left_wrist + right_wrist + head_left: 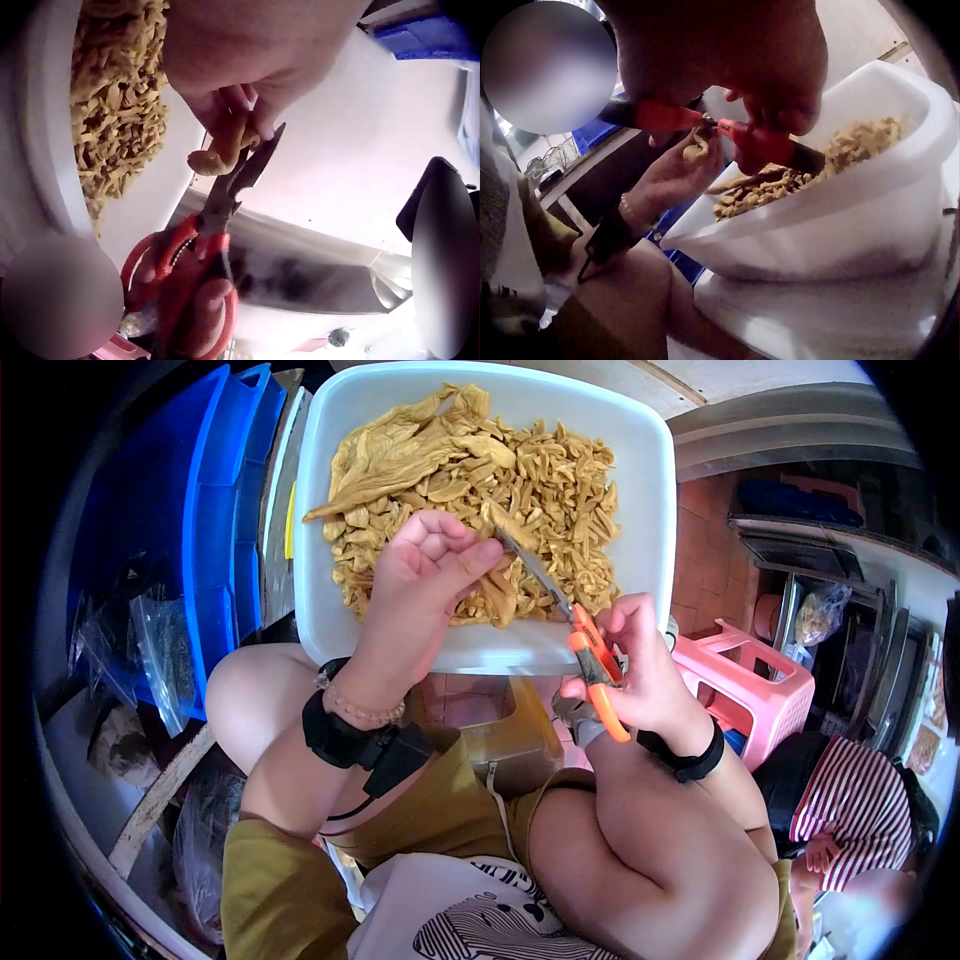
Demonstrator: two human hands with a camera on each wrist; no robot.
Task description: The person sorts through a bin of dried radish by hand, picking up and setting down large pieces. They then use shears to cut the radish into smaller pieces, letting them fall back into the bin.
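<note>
My left hand (425, 575) pinches a wrinkled yellow-brown strip of food (214, 160) between thumb and fingers, over the white tub (652, 570). My right hand (648, 670) grips scissors (600, 670) with orange and black handles, fingers through the loops. In the left wrist view, the scissors' blades are parted right at the strip, close to the left fingertips. Below both hands lie many short cut pieces (575, 485) of the same food. Larger uncut, folded pieces (400, 460) rest on top of them at the tub's far left.
Blue plastic crates (215, 530) stand left of the tub, with clear plastic bags (165, 650) beside them. A pink stool (750, 680) is at the right, near another person in a striped top (850, 810). The wearer's bare knees are close below the tub.
</note>
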